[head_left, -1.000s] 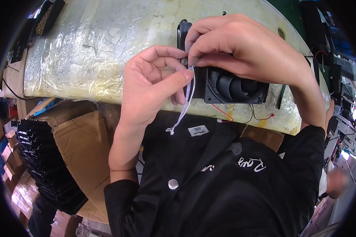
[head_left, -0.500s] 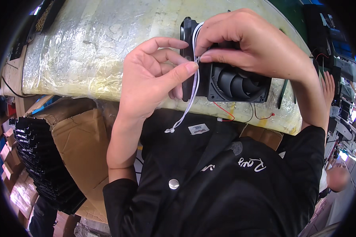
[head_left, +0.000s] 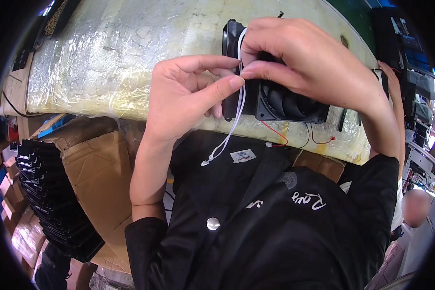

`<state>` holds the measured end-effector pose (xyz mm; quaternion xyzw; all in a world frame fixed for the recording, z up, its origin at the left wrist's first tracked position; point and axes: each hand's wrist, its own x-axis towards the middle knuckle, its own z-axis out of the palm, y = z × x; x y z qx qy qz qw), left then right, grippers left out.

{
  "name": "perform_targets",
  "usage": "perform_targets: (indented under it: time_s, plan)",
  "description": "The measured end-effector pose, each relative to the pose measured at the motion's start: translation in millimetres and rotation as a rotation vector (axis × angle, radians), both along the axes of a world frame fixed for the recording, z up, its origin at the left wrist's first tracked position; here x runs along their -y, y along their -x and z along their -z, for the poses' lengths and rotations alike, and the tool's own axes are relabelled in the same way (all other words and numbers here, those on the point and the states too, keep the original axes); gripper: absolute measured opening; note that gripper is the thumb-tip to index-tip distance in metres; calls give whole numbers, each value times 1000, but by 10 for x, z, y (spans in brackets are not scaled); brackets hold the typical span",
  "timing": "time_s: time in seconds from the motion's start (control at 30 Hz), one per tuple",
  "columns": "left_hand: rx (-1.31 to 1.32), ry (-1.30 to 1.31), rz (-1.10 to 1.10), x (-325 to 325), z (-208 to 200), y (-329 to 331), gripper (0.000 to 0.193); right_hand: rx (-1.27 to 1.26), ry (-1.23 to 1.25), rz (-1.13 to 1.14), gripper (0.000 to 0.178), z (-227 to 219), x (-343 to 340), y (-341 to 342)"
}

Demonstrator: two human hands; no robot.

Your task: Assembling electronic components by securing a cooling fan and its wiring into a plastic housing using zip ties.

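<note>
A thin pair of white cables (head_left: 239, 106) runs down across a black, frame-like part (head_left: 231, 92) and hangs past the table edge, ending in small white connectors (head_left: 206, 163). My left hand (head_left: 183, 94) has its thumb and fingertips pressed round the cables from the left. From the right, my right hand (head_left: 295, 55) pinches them just above, its thumb tip close to my left thumb. What lies between the fingertips besides the cables is hidden. Below my right hand sits a black cooling fan (head_left: 291, 105), partly covered by it, with thin red and black leads (head_left: 279, 144).
Plastic film covers the worktable (head_left: 121, 63). At the left, an open cardboard box (head_left: 96, 169) stands by a stack of black metal parts (head_left: 43, 193). Another person (head_left: 395, 96) is at the right edge, one arm reaching toward the table.
My left fingers have closed in on the cables, and my right hand has shifted slightly down. The cable ends swung a little. The other person's arm has moved up at the right.
</note>
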<state>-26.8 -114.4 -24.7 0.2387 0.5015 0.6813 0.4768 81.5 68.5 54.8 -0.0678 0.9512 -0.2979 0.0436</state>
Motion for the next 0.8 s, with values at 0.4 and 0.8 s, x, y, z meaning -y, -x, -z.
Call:
perform_targets:
  time_s: [0.4,0.8]
  plan:
    - [-367,-154,-68,-10,123,-118,12,31,98,32,12,22,60,-105]
    - [-288,-197,-76,-45,263,-132,23,36,254,-109,10,66,123,-288]
